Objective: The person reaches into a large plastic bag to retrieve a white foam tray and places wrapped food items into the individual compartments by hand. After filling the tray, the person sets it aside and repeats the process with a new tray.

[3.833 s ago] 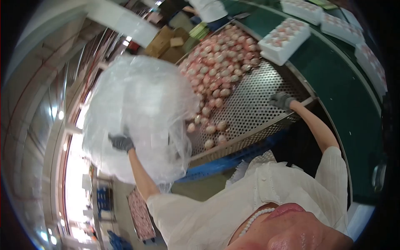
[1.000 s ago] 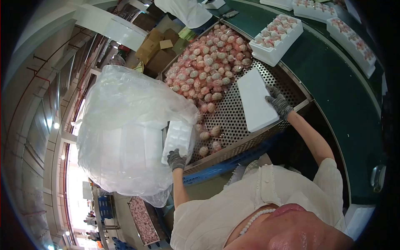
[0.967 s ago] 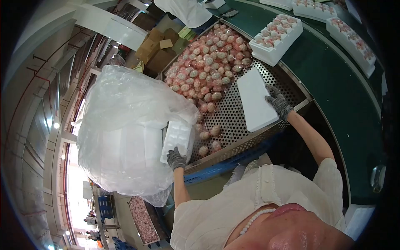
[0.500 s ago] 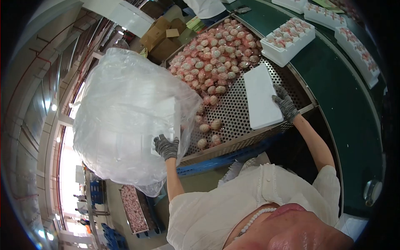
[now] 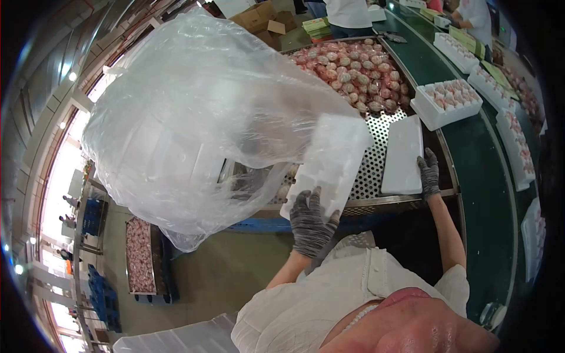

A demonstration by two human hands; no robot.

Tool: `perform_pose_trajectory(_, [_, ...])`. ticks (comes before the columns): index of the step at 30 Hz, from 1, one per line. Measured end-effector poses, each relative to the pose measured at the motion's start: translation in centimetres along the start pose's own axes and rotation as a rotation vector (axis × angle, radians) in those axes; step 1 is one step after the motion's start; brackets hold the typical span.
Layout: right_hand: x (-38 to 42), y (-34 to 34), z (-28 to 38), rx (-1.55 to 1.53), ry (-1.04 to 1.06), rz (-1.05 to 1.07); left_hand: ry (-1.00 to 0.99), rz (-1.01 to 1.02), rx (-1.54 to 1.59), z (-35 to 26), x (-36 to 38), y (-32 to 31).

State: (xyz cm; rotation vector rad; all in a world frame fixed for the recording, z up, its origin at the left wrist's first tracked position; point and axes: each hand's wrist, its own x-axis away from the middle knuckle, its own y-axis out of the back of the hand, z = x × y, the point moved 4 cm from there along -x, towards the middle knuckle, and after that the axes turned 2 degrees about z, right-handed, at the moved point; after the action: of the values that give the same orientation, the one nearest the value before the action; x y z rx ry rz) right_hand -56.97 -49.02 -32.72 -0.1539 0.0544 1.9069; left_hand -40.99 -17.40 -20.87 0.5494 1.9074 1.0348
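Note:
My left hand (image 5: 313,220), in a grey striped glove, grips the near end of a white foam tray (image 5: 329,197) with moulded hollows. The far part of this tray is still inside a big clear plastic bag (image 5: 176,123), which bulges out at the left with more white foam in it. At the right, my gloved right hand (image 5: 430,170) holds the right edge of a flat white foam slab (image 5: 402,156), its thumb side partly hidden. The slab lies over the perforated metal worktable (image 5: 375,170), beside a heap of round pale items in pinkish wrapping (image 5: 359,73).
A filled white foam box (image 5: 447,106) stands at the table's right edge, by the green conveyor (image 5: 471,176). More filled boxes (image 5: 515,144) line the far side. Other people (image 5: 350,15) stand at the back. A bin of pink items (image 5: 141,256) is at lower left.
My left hand has moved right, drawing the foam tray partly out of the bag, which stretches after it. The view has turned; my right hand stays at the slab's edge.

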Motion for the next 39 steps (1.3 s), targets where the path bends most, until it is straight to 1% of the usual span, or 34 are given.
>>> perform_pose_trajectory(1, [-0.3, -0.1, 0.2, 0.009, 0.009, 0.003, 0.033, -0.036, 0.061, -0.2, 0.2, -0.2])
perform_pose_trajectory(2, [-0.4, -0.3, 0.5, 0.051, 0.019, 0.013, 0.027, -0.122, 0.110, -0.2, 0.6, -0.4])
perform_pose_trajectory(3, [-0.6, -0.5, 0.7, 0.091, 0.028, 0.021, 0.028, -0.126, 0.117, -0.2, 0.9, -0.3])
perform_pose_trajectory(4, [-0.9, -1.2, 1.2, 0.127, 0.098, 0.034, 0.023, -0.166, 0.094, -0.3, 1.1, 0.0])
perform_pose_trajectory(5, [-1.0, -1.5, 1.6, 0.131, 0.096, 0.032, 0.020, -0.201, 0.069, -0.3, 1.5, 0.3])
perform_pose_trajectory(7, [-0.2, -4.1, 5.2, 0.153, 0.102, 0.201, 0.000, -0.222, 0.052, 1.0, 2.8, 0.2])
perform_pose_trajectory(8, [-1.2, -4.6, 4.9, 0.269, 0.176, 0.208, 0.064, -0.288, 0.041, 2.0, 3.5, 0.4])
perform_pose_trajectory(9, [-1.5, -5.3, 5.7, 0.261, 0.169, 0.199, 0.125, -0.351, 0.028, 3.1, 4.3, 0.6])
perform_pose_trajectory(10, [-1.4, -6.5, 7.0, 0.388, 0.196, 0.206, 0.192, -0.395, 0.052, 4.6, 5.4, 0.4])
perform_pose_trajectory(11, [-1.4, -7.4, 7.7, 0.514, 0.214, 0.215, 0.182, -0.376, 0.044, 5.3, 5.6, -0.1])
perform_pose_trajectory(13, [-2.5, -8.7, 5.5, 0.496, 0.139, 0.241, 0.573, -0.600, 0.302, 8.0, 7.3, 0.0])
perform_pose_trajectory(14, [-2.3, -9.4, 4.9, 0.509, 0.187, 0.229, 0.574, -0.565, 0.282, 8.1, 7.0, 0.7])
perform_pose_trajectory(15, [-2.2, -9.8, 4.1, 0.523, 0.235, 0.218, 0.500, -0.763, 0.272, 8.0, 6.2, 2.5])
perform_pose_trajectory(16, [-2.6, -9.9, 2.3, 0.706, 0.394, 0.143, 0.420, -0.956, 0.263, 7.7, 5.5, 4.0])
perform_pose_trajectory(17, [-2.3, -9.9, 0.5, 0.892, 0.554, 0.078, 0.429, -0.916, 0.244, 7.3, 4.7, 4.9])
perform_pose_trajectory(18, [-1.4, -9.7, 1.0, 0.837, 0.462, 0.165, 0.306, -0.991, 0.135, 6.0, 3.9, 6.2])
perform_pose_trajectory(19, [-1.3, -9.8, 0.8, 1.026, 0.310, 0.238, 0.170, -1.076, 0.037, 4.8, 3.0, 6.7])
perform_pose_trajectory(20, [-1.1, -9.7, 1.1, 1.016, 0.405, 0.216, 0.167, -1.058, 0.037, 4.4, 2.0, 6.6])
perform_pose_trajectory(21, [-0.5, -9.5, 1.2, 1.003, 0.493, 0.195, 0.118, -1.032, 0.025, 3.8, 1.3, 6.4])
perform_pose_trajectory(23, [0.7, -9.1, 2.2, 1.010, 0.429, 0.224, 0.049, -0.997, 0.029, 2.7, -0.1, 6.5])
perform_pose_trajectory(25, [0.3, -8.5, 1.6, 1.013, 0.378, 0.239, -0.029, -1.135, 0.116, 1.8, -1.1, 6.9])
perform_pose_trajectory(26, [-0.2, -8.3, 0.5, 0.931, 0.462, 0.111, -0.033, -1.123, 0.118, 1.6, -1.5, 6.4])
perform_pose_trajectory(27, [-0.6, -7.9, -0.1, 0.844, 0.548, -0.011, 0.014, -1.022, 0.209, 1.5, -2.4, 5.4])
perform_pose_trajectory(28, [-1.3, -7.5, -0.5, 0.815, 0.476, 0.004, 0.061, -0.925, 0.294, 1.2, -3.3, 4.6])
perform_pose_trajectory(29, [-1.4, -7.5, -0.6, 0.811, 0.476, 0.007, -0.059, -0.800, -0.136, -1.1, -4.4, 4.5])
perform_pose_trajectory(30, [-1.5, -7.3, -0.6, 0.834, 0.452, 0.005, -0.141, -0.688, -0.069, -2.0, -5.4, 3.9])
perform_pose_trajectory(31, [-1.6, -7.2, -0.4, 0.858, 0.428, 0.002, -0.139, -0.689, -0.070, -2.0, -6.0, 2.6])
perform_pose_trajectory(32, [-1.3, -7.2, 0.0, 0.942, 0.420, 0.028, -0.042, -0.591, 0.154, -1.1, -6.7, 0.6])
perform_pose_trajectory(33, [-0.9, -7.5, 0.9, 0.941, 0.418, 0.029, 0.053, -0.485, 0.375, -0.5, -6.9, -0.9])
perform_pose_trajectory(34, [-0.5, -8.2, 1.7, 1.026, 0.381, 0.116, 0.049, -0.484, 0.375, -1.2, -6.5, -1.1])
perform_pose_trajectory(35, [-0.2, -8.8, 2.2, 1.111, 0.341, 0.203, 0.058, -0.434, 0.357, -2.0, -5.9, -1.2])
perform_pose_trajectory(36, [0.4, -9.3, 2.7, 1.071, 0.410, 0.251, 0.069, -0.383, 0.338, -2.5, -5.3, -1.4])
perform_pose_trajectory(37, [0.3, -9.5, 2.5, 1.073, 0.404, 0.250, 0.068, -0.378, 0.340, -2.6, -4.8, -1.5])
perform_pose_trajectory(39, [0.7, -10.8, 2.4, 1.222, 0.642, 0.320, 0.023, -0.320, 0.296, -2.4, -3.8, -2.2])
